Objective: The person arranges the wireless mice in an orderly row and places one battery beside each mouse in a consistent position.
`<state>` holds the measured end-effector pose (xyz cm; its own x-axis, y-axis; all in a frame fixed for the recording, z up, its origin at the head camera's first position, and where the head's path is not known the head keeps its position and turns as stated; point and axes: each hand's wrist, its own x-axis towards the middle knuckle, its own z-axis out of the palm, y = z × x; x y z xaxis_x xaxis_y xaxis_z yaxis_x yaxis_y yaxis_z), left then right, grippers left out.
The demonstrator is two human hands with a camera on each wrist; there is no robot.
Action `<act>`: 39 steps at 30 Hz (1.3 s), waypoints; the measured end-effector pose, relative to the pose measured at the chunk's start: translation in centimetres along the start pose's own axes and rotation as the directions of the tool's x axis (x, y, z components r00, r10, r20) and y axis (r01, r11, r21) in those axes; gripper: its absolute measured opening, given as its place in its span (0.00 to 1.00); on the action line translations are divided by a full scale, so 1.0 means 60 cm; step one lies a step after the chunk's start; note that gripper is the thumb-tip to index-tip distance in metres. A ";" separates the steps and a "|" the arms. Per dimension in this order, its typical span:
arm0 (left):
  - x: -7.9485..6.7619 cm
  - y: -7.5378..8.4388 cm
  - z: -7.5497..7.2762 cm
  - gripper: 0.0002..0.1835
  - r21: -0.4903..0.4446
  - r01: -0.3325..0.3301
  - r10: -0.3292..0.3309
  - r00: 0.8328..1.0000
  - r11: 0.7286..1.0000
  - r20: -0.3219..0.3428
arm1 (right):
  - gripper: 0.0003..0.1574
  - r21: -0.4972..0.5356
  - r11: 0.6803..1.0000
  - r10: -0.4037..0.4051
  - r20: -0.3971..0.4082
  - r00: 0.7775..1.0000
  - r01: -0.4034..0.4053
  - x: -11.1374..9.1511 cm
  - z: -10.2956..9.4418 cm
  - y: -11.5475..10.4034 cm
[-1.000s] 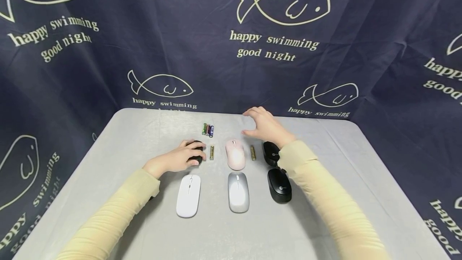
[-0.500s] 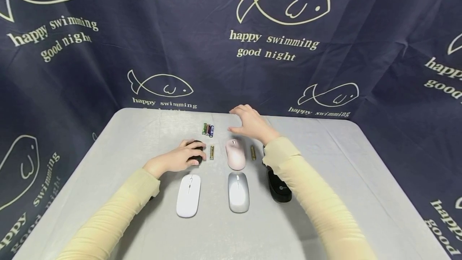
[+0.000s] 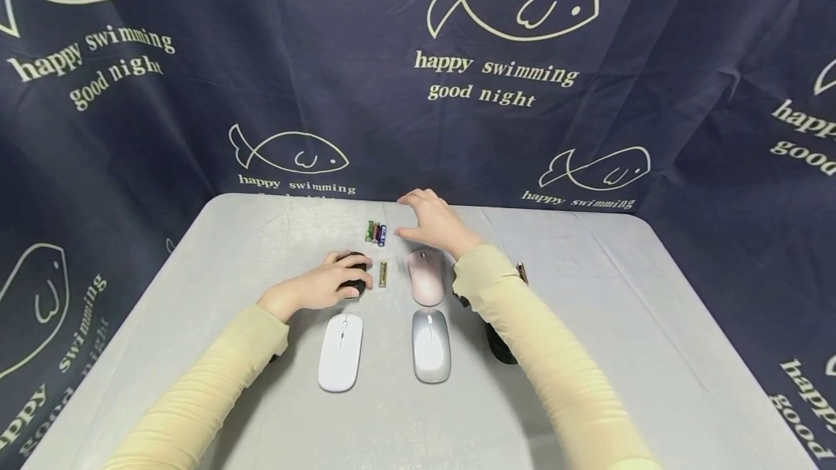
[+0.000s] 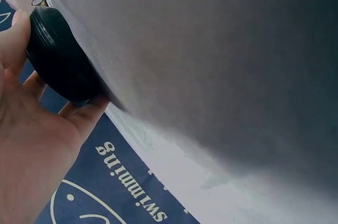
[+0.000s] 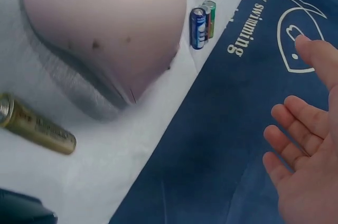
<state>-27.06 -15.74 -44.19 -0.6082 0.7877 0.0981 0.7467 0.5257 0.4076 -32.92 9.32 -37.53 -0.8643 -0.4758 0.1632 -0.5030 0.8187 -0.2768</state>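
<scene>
My left hand [image 3: 316,285] grips a black computer mouse [image 4: 60,57] on the table's left half; the left wrist view shows thumb and fingers round its sides. My right hand [image 3: 434,222] hovers behind the pink mouse [image 3: 427,280] with relaxed fingers and nothing held. Just left of it lie three small batteries side by side, a blue one [image 5: 198,28] nearest. A gold battery [image 3: 383,274] lies between the black and pink mice. In the right wrist view another gold battery [image 5: 39,129] rests beside the pink mouse.
Nearer the front lie a white mouse [image 3: 340,352] and a silver mouse [image 3: 431,347]. The right sleeve mostly hides a black mouse [image 3: 501,347]. A battery [image 3: 522,272] shows just right of that sleeve. A dark blue printed curtain [image 3: 392,158] stands behind the table.
My right hand has moved left, close to the three batteries. Its sleeve now covers the black mice on the right, and a battery shows beyond the sleeve. My left hand stays on its mouse.
</scene>
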 end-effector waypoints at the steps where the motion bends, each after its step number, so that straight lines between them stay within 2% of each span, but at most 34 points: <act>1: 0.000 0.000 -0.001 0.12 -0.008 0.002 -0.002 1.000 1.000 0.001 | 0.37 0.001 1.000 0.005 0.004 1.000 -0.005 0.002 0.003 0.000; 12: -0.001 -0.001 -0.001 0.12 0.026 -0.019 0.020 1.000 0.999 -0.006 | 0.37 0.031 0.999 0.014 0.033 0.999 -0.015 0.019 0.027 -0.005; 16: -0.001 -0.001 -0.001 0.12 0.032 -0.026 0.026 1.000 0.999 -0.018 | 0.38 0.035 0.999 0.032 0.066 0.997 -0.034 0.026 0.033 -0.010; 21: 0.001 -0.003 0.001 0.12 0.038 -0.029 0.030 0.999 0.999 -0.015 | 0.40 0.005 0.998 0.058 0.118 0.991 -0.059 0.034 0.042 -0.017; 29: 0.004 -0.004 0.002 0.12 0.030 -0.019 0.019 1.000 0.999 0.004 | 0.41 -0.040 0.998 0.047 0.123 0.991 -0.042 0.051 0.058 -0.021; 39: 0.005 0.000 -0.002 0.12 0.014 0.008 -0.008 1.000 1.000 0.022 | 0.41 -0.093 0.993 0.093 0.179 0.979 -0.077 0.062 0.082 -0.018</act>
<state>-27.29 -15.52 -44.09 -0.6081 0.7904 0.0746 0.7456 0.5363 0.3956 -35.61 5.11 -41.29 -0.8937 -0.4473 -0.0355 -0.4323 0.8794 -0.1994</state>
